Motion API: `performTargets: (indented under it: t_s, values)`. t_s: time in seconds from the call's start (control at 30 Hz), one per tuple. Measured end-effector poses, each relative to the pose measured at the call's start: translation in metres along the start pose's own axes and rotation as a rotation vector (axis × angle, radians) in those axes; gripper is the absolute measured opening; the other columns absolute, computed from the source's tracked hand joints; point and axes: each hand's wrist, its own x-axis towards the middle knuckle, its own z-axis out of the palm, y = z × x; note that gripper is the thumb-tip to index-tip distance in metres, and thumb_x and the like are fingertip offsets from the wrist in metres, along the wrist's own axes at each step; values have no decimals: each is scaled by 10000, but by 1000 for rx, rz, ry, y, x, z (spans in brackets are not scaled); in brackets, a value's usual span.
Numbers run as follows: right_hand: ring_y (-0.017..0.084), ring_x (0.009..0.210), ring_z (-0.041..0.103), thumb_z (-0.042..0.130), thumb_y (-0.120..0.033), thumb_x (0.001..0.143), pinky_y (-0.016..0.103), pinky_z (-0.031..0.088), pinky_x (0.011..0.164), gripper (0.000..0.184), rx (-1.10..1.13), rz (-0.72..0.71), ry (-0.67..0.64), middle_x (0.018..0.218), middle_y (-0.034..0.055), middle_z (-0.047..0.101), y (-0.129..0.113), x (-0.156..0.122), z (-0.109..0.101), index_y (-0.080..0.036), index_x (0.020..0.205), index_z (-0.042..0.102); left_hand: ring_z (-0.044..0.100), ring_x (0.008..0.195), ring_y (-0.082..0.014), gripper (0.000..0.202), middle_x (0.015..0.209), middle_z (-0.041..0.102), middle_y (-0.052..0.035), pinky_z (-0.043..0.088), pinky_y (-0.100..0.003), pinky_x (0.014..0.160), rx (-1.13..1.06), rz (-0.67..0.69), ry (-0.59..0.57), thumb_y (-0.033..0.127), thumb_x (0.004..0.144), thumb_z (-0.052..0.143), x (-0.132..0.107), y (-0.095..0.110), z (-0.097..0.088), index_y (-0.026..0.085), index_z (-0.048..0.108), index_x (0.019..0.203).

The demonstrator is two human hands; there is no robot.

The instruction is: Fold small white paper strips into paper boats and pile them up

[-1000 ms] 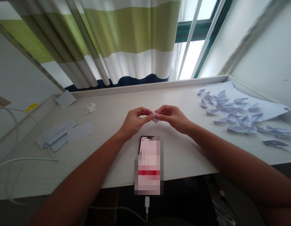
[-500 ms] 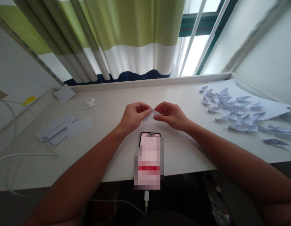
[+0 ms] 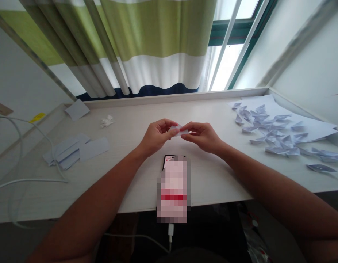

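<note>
Left hand (image 3: 157, 136) and right hand (image 3: 201, 136) both pinching small folded white paper (image 3: 182, 132), above desk, beyond smartphone (image 3: 174, 182); folded paper boats (image 3: 278, 128) well right

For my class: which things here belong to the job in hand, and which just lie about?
Job in hand, probably:
small white paper, held by left hand and right hand
boat-shaped folded papers
flat paper slips

Lying about, seemingly:
crumpled white scrap
smartphone
white cables
</note>
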Motion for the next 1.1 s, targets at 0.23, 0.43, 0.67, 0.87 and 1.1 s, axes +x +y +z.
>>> performTargets:
  t_s: [0.23,0.43,0.67,0.87,1.1]
  values:
    - [221,939,774,924,-386,834,461,647,940,227,55,6,53,993,56,836,-4,2,-3,-224,979,860,763,941,-205,359,1108,838,-90,618,-362,856,119,87,-55,337,821,909,-1,-4,-2,194,837,1142]
    - [200,867,752,945,-438,802,429,643,886,263,88,36,61,930,45,823,-3,3,-3,-221,919,854,790,988,-233,307,1129,855,-96,642,-393,901,206,127,-42,400,894,852,0,-6,-4,214,865,1138]
    - [186,851,755,961,-442,792,410,664,857,291,186,73,55,946,38,824,0,4,-4,-220,946,854,798,968,-231,339,1117,857,-96,654,-389,879,276,154,-52,402,890,864,-1,-3,-6,226,856,1179]
    - [209,904,772,944,-445,826,408,672,841,301,150,40,26,981,54,832,-2,3,-4,-209,986,848,827,914,-243,377,1045,864,-110,661,-379,838,180,80,-74,477,914,848,-1,-9,-8,211,853,1182]
    - [190,866,761,964,-452,796,397,684,828,317,182,68,36,975,45,832,-2,4,-3,-216,977,856,812,948,-227,265,1145,856,-76,659,-370,869,379,310,-102,482,994,749,-1,-3,-13,274,859,1117]
